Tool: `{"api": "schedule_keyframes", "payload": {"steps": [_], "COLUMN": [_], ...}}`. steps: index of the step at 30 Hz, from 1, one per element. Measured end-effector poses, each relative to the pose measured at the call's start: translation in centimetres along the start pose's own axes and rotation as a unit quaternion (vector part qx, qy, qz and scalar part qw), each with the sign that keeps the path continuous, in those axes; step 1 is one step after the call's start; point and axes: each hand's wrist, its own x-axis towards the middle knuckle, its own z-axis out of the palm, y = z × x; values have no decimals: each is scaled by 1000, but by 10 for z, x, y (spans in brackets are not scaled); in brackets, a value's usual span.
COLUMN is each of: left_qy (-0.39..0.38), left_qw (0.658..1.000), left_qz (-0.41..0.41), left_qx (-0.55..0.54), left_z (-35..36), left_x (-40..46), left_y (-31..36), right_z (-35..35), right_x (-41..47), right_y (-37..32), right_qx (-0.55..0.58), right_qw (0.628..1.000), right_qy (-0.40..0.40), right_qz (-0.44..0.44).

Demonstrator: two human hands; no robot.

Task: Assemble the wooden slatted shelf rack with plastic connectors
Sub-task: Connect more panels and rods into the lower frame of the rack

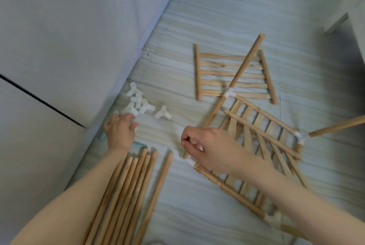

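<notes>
1. The left hand (pixel 118 133) reaches into the white plastic connectors (pixel 141 105) on the floor (pixel 217 17); its fingertips are hidden, so its grasp is unclear.
2. The right hand (pixel 207 149) grips a dowel (pixel 214 113) of the part-built rack (pixel 262 138), whose lower edge is blurred.
3. The loose dowels (pixel 126 195) are cut off at the bottom.

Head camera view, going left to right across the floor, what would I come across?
White cabinet → left hand reaching the white plastic connectors → bundle of loose wooden rods → right hand holding a rod → flat slatted panel → rod sticking out at the right edge.
</notes>
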Motion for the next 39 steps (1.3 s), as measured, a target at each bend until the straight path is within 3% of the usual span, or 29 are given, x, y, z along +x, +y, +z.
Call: {"api": "schedule_keyframes", "payload": {"steps": [2,4,6,11,18,23,28,32,39], "left_qy": [14,-2,-19,-78,-186,-215,-197,-172,-202], "left_qw": [985,936,897,818,720,718,745,822,827], "left_qz": [-32,-85,-111,-158,-267,-226,-174,-100,35], "left_qx": [-170,-340,-427,-548,-613,-623,-613,-534,-523], "left_z": [-19,-40,-62,-105,-140,-142,-135,-130,-133], "left_x": [-18,-38,-60,-104,-149,-176,-191,-197,-201], "left_y": [13,27,42,80,128,140,154,163,175], "right_z": [1,1,2,4,12,15,17,10,2], "right_x": [-3,-7,-17,-58,-100,-125,-143,-152,-152], "right_y": [-2,-6,-7,-4,-19,-21,-20,-26,-42], "right_qx": [-11,-12,-18,-103,-104,-99,-50,115,331], "right_qw": [1000,999,997,984,983,983,981,962,900], "right_qy": [2,21,52,46,59,63,108,177,226], "right_qz": [16,32,53,135,139,142,152,173,169]}}
